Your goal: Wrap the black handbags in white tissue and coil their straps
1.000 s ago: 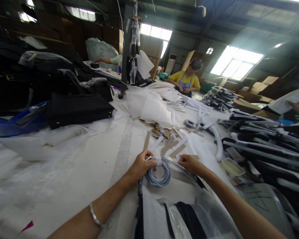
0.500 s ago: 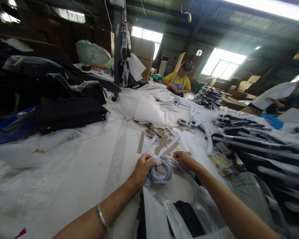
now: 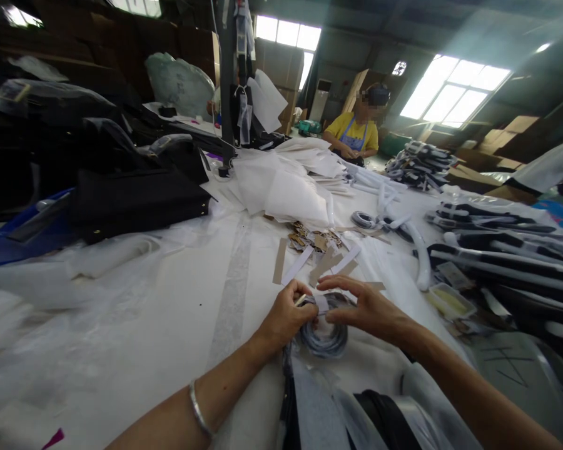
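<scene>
Coil [image 3: 326, 347] of grey cord sits between your hands, above the near part of the table [image 3: 178, 325], with a white band [image 3: 321, 304] around its top. Your left hand [image 3: 286, 315] grips it at the upper left, thumb laid across, probably to keep the loops together and the band steady. Your right hand [image 3: 368, 306] is spread, thumb and fingers parted about the coil's right side; whether a fingertip touches it, you cannot tell from here. Below the coil, nearest you, lies a black piece [image 3: 385, 412] with clear film, likely there against scuffs. Just beyond your hands, strips [image 3: 279, 261] of brown and white card lie loose beside a heap [image 3: 304, 237] of small brown bits, seemingly kept within reach. Farther off are white sheets [image 3: 286, 187], a second coil [image 3: 362, 219] and a co-worker [image 3: 356, 134] in yellow. As for writing, the rounded thing [image 3: 520, 356] at lower right bears dark strokes like an H and a V; no print on the band can be read, and no brand is legible.
</scene>
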{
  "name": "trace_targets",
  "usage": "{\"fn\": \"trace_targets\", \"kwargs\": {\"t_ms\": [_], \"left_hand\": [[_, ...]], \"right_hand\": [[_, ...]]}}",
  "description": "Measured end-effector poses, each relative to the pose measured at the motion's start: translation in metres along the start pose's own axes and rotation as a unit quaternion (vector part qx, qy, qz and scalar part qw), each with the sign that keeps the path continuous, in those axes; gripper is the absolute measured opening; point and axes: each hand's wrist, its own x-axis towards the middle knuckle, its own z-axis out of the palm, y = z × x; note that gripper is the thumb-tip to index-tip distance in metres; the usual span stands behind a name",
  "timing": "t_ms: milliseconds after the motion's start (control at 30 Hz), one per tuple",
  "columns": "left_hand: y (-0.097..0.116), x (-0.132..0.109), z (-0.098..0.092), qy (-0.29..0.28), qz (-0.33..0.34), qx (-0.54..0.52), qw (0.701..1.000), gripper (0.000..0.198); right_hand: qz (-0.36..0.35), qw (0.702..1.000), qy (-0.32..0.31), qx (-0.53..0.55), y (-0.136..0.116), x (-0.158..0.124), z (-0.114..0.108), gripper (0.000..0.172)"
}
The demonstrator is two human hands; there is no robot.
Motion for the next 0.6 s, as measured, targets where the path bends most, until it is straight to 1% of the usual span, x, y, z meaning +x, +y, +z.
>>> {"fn": "trace_targets", "kwargs": {"t_ms": [67, 133, 200, 233, 300, 400, 500, 600], "left_hand": [[0.003, -0.001, -0.001, -0.003, -0.008, -0.003, 1.000, 0.025], [0.004, -0.002, -0.002, 0.002, -0.016, -0.007, 1.000, 0.024], [0.004, -0.002, -0.003, 0.007, -0.022, -0.009, 1.000, 0.023], [0.003, -0.002, -0.003, 0.008, -0.025, -0.008, 1.000, 0.023], [0.001, -0.001, -0.004, 0.008, -0.029, -0.002, 1.000, 0.023], [-0.004, 0.002, -0.005, 0.012, -0.030, 0.009, 0.999, 0.023], [-0.006, 0.005, -0.006, 0.001, -0.031, 0.012, 0.999, 0.024], [-0.005, 0.004, -0.007, -0.028, -0.027, 0.025, 0.999, 0.023]], "right_hand": [[-0.043, 0.998, -0.010, -0.041, -0.010, 0.001, 0.011, 0.035], [-0.043, 0.996, 0.004, -0.077, -0.011, 0.001, 0.020, 0.029], [-0.041, 0.993, 0.026, -0.108, -0.006, 0.000, 0.026, 0.025], [-0.052, 0.990, 0.033, -0.128, -0.003, -0.002, 0.028, 0.024], [-0.100, 0.978, 0.049, -0.176, 0.002, -0.005, 0.032, 0.022], [-0.184, 0.950, 0.069, -0.243, 0.005, -0.009, 0.037, 0.019], [-0.231, 0.931, 0.094, -0.268, 0.006, -0.010, 0.040, 0.015], [-0.245, 0.928, 0.114, -0.255, 0.007, -0.012, 0.040, 0.015]]}}
